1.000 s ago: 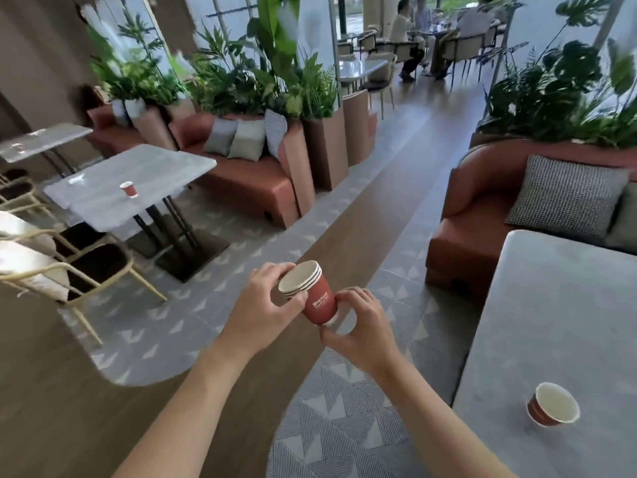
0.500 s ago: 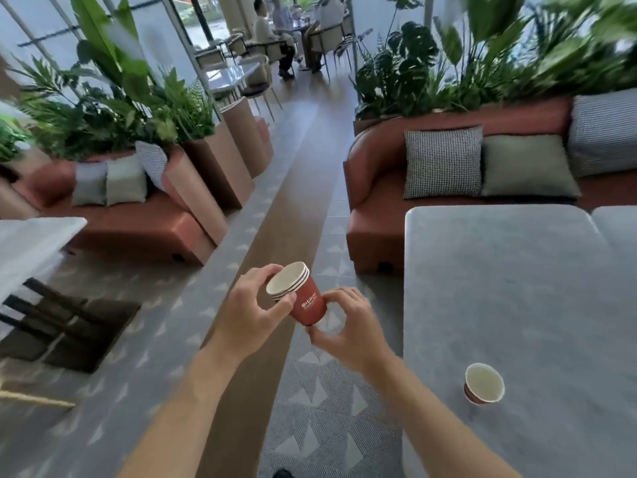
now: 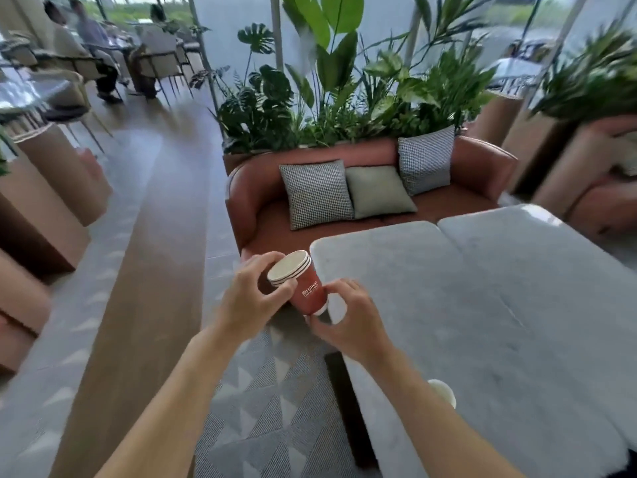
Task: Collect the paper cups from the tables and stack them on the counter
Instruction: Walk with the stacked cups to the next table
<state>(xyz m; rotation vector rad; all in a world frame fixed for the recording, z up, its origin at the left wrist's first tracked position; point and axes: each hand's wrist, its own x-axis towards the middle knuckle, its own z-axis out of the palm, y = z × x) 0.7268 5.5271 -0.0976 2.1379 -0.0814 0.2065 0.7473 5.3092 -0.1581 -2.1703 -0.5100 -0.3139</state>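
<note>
Cups (image 3: 298, 281) are sitting one inside the other in a little red stack, and both hands are holding it. The stack is tilting, with its white rims pointing up and to the left, just beside the near left corner of the table (image 3: 482, 305). The left hand (image 3: 253, 301) is gripping the top of the stack, with its fingers (image 3: 262, 262) curling over the rims and its thumb pressing on the side. The right hand (image 3: 348, 322) is pinching the bottom of the stack, with its fingers (image 3: 339, 286) bending round the base. White letters are showing on the red side of the stack, but they are too blurry to read.

One more cup (image 3: 443, 391) is standing on the table, near its front left edge. The right arm is hiding most of it, so only a piece of its pale rim is peeking out.

The table is gray and is looking like two tops pushed together, with a thin line running between them. A red sofa (image 3: 262, 215) is sitting right behind the table. Three pillows (image 3: 379, 191) are leaning on the sofa's back, two checked ones and a plain green one between them. Big green plants (image 3: 327, 98) are growing behind the sofa. Far off to the left of the table, people (image 3: 86, 46) are sitting on chairs, and they are looking blurry.
</note>
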